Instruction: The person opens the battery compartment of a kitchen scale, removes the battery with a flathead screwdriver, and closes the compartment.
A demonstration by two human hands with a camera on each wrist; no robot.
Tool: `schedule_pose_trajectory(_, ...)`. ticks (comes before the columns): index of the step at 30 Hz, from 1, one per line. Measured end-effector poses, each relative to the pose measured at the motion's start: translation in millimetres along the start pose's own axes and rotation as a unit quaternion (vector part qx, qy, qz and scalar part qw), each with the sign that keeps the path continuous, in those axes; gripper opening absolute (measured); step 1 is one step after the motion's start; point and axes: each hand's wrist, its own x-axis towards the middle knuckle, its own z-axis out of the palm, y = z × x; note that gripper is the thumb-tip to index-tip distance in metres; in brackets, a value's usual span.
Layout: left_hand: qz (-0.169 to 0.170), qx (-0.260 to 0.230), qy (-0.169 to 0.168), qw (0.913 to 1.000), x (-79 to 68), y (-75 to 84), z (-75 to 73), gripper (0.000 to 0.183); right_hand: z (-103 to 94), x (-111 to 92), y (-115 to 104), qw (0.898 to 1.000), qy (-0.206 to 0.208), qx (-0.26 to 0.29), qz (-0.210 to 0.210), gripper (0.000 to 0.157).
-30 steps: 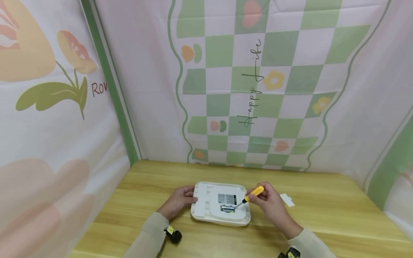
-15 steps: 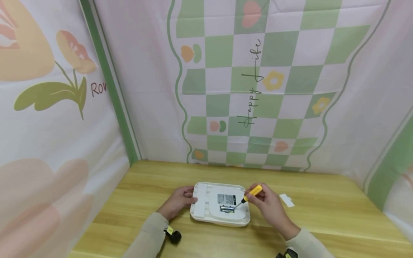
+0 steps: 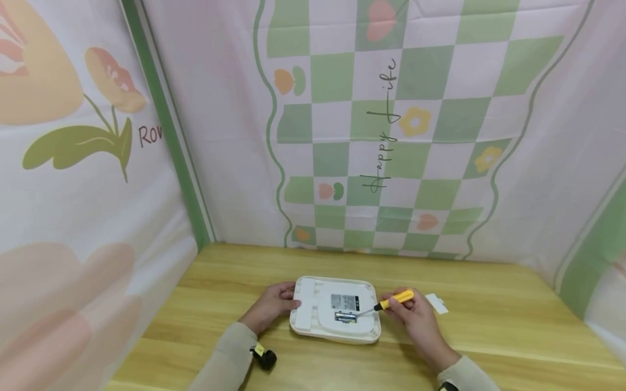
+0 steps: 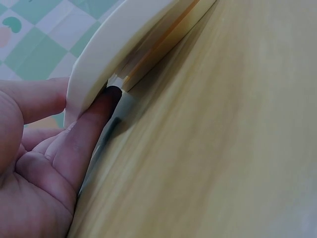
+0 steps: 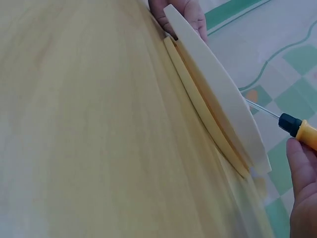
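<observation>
A white, round-cornered flat device (image 3: 305,320), which looks like a kitchen scale turned underside up, lies on the wooden table. Two small batteries (image 3: 345,317) show in its uncovered compartment, below a grey label (image 3: 344,302). At the device's left edge my left hand (image 3: 268,307) grips it, thumb on top; in the left wrist view a fingertip (image 4: 115,94) reaches under the rim. My right hand (image 3: 415,323) holds a screwdriver (image 3: 402,297) with a yellow handle and black collar. Its metal shaft slants down leftward, tip at the right end of the battery compartment.
To the right of my right hand, a small white battery cover (image 3: 437,303) lies on the table (image 3: 513,326). Printed cloth walls (image 3: 332,157) stand behind the table and along its sides.
My right hand has shifted right and slightly down. The screwdriver now lies at a flatter angle, its tip still at the batteries. My left hand keeps its hold on the device.
</observation>
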Motion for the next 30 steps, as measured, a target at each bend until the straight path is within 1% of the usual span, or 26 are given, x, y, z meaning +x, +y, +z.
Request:
schedule_pose_trajectory(2, 0.000, 0.002, 0.001, 1.0000, 0.7, -0.9, -0.5, 0.063, -0.7, 0.4, 1.6, 1.000, 0.001, 0.008, 0.005, 0.039)
schedule_pose_trajectory(4, 0.001, 0.005, 0.002, 1.0000, 0.9, -1.8, -1.1, 0.062, -0.8, 0.4, 2.9, 1.000, 0.003, 0.019, 0.022, 0.039)
schedule_pose_trajectory(8, -0.001, 0.006, 0.007, 1.0000, 0.8, -3.5, -2.1, 0.063, -1.2, -0.9, 7.4, 0.997, 0.005, 0.058, 0.049, 0.037)
schedule_pose_trajectory(11, -0.002, 0.000, 0.006, 1.0000, 0.5, -4.1, -2.1, 0.064, -1.9, -1.0, 10.4, 0.995, 0.006, 0.077, 0.058, 0.036)
schedule_pose_trajectory(16, -0.007, -0.012, 0.003, 0.9999, 0.4, -4.0, -1.4, 0.065, -2.5, 0.7, 12.1, 0.992, 0.015, 0.086, 0.088, 0.036)
schedule_pose_trajectory(18, -0.011, -0.013, 0.004, 0.9998, 0.3, -3.3, -0.9, 0.065, -2.8, 1.4, 12.8, 0.991, 0.019, 0.090, 0.094, 0.035)
schedule_pose_trajectory(21, -0.004, -0.007, 0.006, 1.0000, -0.1, -2.5, -0.2, 0.064, -3.1, 2.5, 13.3, 0.990, 0.023, 0.098, 0.097, 0.033)
schedule_pose_trajectory(24, -0.005, -0.007, 0.010, 0.9999, 0.4, -2.0, 0.4, 0.063, -3.6, 3.4, 13.1, 0.989, 0.025, 0.106, 0.100, 0.031)
schedule_pose_trajectory(30, -0.011, -0.011, 0.017, 0.9997, 1.4, -1.2, 1.3, 0.062, -5.0, 3.7, 12.4, 0.987, 0.026, 0.128, 0.098, 0.034)
